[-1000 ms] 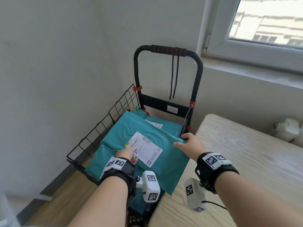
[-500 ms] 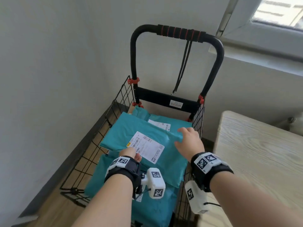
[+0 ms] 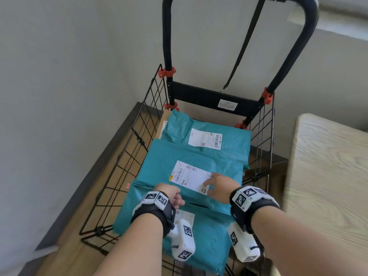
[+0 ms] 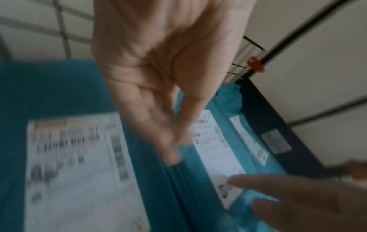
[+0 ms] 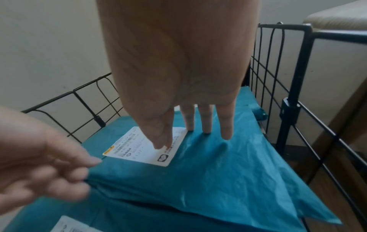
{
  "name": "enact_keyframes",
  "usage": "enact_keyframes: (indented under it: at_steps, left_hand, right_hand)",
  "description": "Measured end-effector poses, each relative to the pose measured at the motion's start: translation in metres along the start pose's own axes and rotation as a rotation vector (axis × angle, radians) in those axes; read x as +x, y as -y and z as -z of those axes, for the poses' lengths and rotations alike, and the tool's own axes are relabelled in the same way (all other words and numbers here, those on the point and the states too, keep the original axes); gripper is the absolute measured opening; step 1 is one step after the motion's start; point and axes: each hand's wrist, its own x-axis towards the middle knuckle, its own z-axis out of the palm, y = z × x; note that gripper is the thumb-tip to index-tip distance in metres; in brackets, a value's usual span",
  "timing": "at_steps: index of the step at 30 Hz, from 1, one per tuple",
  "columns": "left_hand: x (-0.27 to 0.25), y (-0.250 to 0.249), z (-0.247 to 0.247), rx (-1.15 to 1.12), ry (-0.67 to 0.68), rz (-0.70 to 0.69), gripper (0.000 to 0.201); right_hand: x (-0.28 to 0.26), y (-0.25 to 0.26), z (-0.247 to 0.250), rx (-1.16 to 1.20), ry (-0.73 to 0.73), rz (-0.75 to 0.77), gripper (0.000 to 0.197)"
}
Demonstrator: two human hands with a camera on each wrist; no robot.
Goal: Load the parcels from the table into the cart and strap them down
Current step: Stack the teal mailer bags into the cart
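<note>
Nearest of all lies a teal parcel [image 3: 201, 242] at the close end of the cart [image 3: 127, 156], with a white label partly hidden under the wrist cameras.

On top of it rests the middle parcel [image 3: 191, 156], also teal, with a white label [image 3: 189, 177] facing up. Both hands are on this one. The left hand [image 3: 169, 195] is at its near edge. Its fingers [image 4: 168, 138] reach down together to the edge of the bag, but that view is blurry, so I cannot tell if they pinch it or only touch it. The right hand [image 3: 221, 188] lies flat on top — its fingers [image 5: 206, 119] are straight and spread, tips pressing on the bag and on the corner of the label. It grips nothing.

Behind that sits a third teal parcel [image 3: 229, 140] with its own white label, up against the back of the cart. The middle parcel lies over its near edge.

The cart has black wire sides and stands on a wood floor. At the back a black handle [image 3: 292, 62] goes up, with red clips on its posts. A black strap [image 3: 243, 46] hangs loose from the top of the handle — its end dangles above the black crossbar and is not over the parcels.

To the right, just beside the cart, is a pale wood table [image 3: 328, 176]. Grey walls stand behind and to the left.
</note>
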Motion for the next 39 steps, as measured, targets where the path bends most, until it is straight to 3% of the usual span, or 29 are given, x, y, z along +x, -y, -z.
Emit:
enact_keyframes:
  at_steps: [2, 5, 9, 17, 21, 26, 32, 39]
  left_hand:
    - [0.002, -0.01, 0.005, 0.046, -0.059, -0.115, 0.033]
    - [0.005, -0.031, 0.001, 0.025, -0.05, -0.215, 0.028]
    - [0.017, -0.027, -0.014, 0.236, 0.036, -0.252, 0.024]
    - [0.013, -0.039, -0.027, 0.431, 0.024, -0.299, 0.022]
    - [-0.008, -0.057, -0.05, 0.671, 0.042, -0.402, 0.03]
    - [-0.049, -0.078, -0.087, 0.959, -0.004, -0.623, 0.013]
    - [-0.1, -0.078, -0.146, 1.181, -0.057, -0.903, 0.021]
    - [-0.152, -0.048, -0.227, 1.287, 0.054, -1.016, 0.02]
  right_hand:
    - [0.003, 0.0, 0.002, 0.003, -0.009, 0.005, 0.041]
    - [0.005, 0.002, 0.003, -0.015, -0.005, 0.001, 0.047]
    - [0.009, -0.002, -0.002, -0.041, 0.018, -0.009, 0.05]
    - [-0.002, -0.007, 0.007, -0.033, 0.019, -0.026, 0.047]
    - [-0.025, -0.021, 0.024, 0.007, -0.111, -0.079, 0.043]
    - [-0.059, -0.038, 0.05, 0.026, -0.33, -0.124, 0.034]
    - [-0.109, -0.073, 0.054, 0.044, -0.512, -0.173, 0.026]
    - [-0.181, -0.149, 0.035, 0.187, -0.531, -0.273, 0.03]
